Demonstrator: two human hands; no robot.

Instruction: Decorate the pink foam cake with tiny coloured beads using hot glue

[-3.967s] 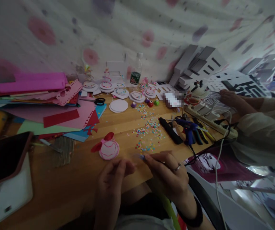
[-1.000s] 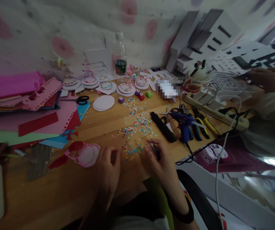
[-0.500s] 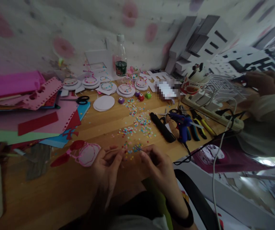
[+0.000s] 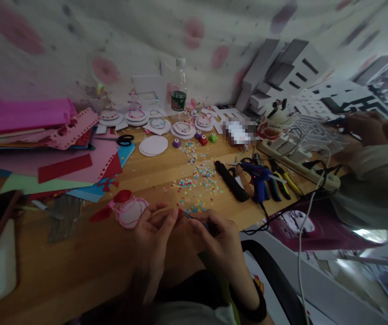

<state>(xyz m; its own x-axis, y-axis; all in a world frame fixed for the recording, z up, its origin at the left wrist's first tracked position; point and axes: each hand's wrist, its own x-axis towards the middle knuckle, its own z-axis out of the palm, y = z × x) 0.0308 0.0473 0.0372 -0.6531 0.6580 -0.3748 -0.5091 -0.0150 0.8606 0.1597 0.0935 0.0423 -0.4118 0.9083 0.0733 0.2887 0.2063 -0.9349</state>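
Observation:
Near the front of the wooden table (image 4: pixel 95 271), my left hand (image 4: pixel 156 230) pinches a small red piece (image 4: pixel 180 213) between thumb and fingertips. My right hand (image 4: pixel 219 237) is closed round a thin bluish pointed tool (image 4: pixel 187 215), its tip at the red piece. Most of that tool is hidden in my fingers, so its kind is unclear. Beside my left hand lies a white disc wound with pink cord (image 4: pixel 131 212), with red pieces (image 4: pixel 122 196) attached. Small coloured confetti dots (image 4: pixel 203 171) are scattered just beyond both hands.
A blue glue gun (image 4: pixel 259 178), pliers (image 4: pixel 285 178) and a power strip (image 4: pixel 298 164) lie right. Coloured paper (image 4: pixel 62 167) and black-handled scissors (image 4: pixel 125 140) are left. Decorated discs (image 4: pixel 136 118) and a bottle (image 4: pixel 179 85) stand behind. Another person's sleeve (image 4: pixel 373 180) reaches in from the right.
The tool in my right hand has moved left, and its tip now meets the red piece at my left fingertips. The view has shifted slightly.

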